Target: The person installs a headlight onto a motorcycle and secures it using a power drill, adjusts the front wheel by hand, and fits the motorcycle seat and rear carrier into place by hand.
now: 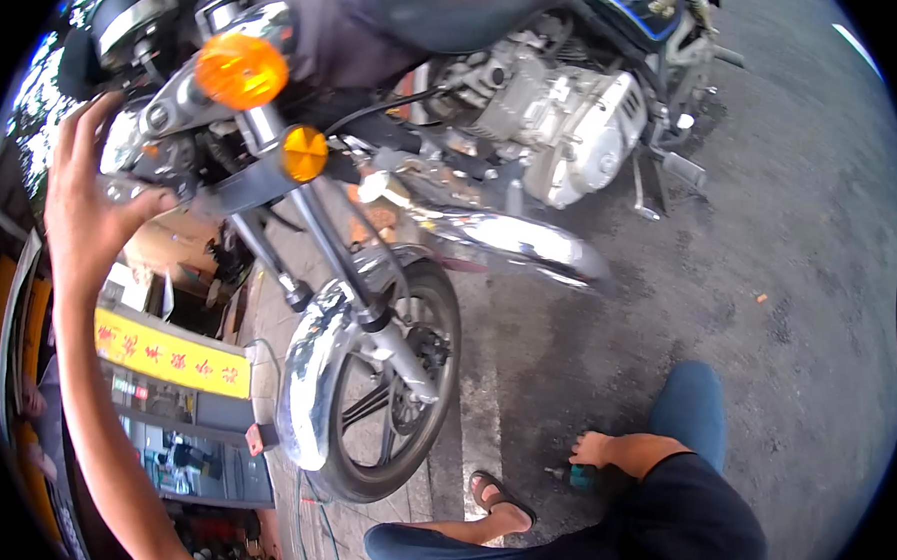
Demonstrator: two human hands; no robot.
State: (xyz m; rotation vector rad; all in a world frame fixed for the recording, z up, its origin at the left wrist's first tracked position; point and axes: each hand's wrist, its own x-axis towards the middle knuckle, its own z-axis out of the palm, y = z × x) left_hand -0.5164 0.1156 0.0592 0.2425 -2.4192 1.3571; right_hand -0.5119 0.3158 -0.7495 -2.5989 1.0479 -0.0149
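Observation:
At the upper left, my left hand [87, 189] reaches up to the motorcycle's headlight [122, 149]. Thumb and fingers spread around its rim, gripping it from the front. Two round orange turn signals [241, 72] sit beside the headlight, near the fork. Low in the view, my right hand [593, 449] comes out of a dark sleeve with its fingers curled. A small teal power driver [582, 476] is at that hand, its bit pointing left. Where the fingers close on its handle is partly hidden. The motorcycle's chrome front fender [314, 384] and front wheel [444, 380] stand between my hands.
The engine [585, 136] and chrome exhaust pipe [510, 243] extend to the right. My sandalled foot [499, 497] rests near a white painted line. A shopfront with a yellow sign [170, 353] is at left, with a thin hose [308, 524] on the pavement. Grey asphalt [800, 245] lies right.

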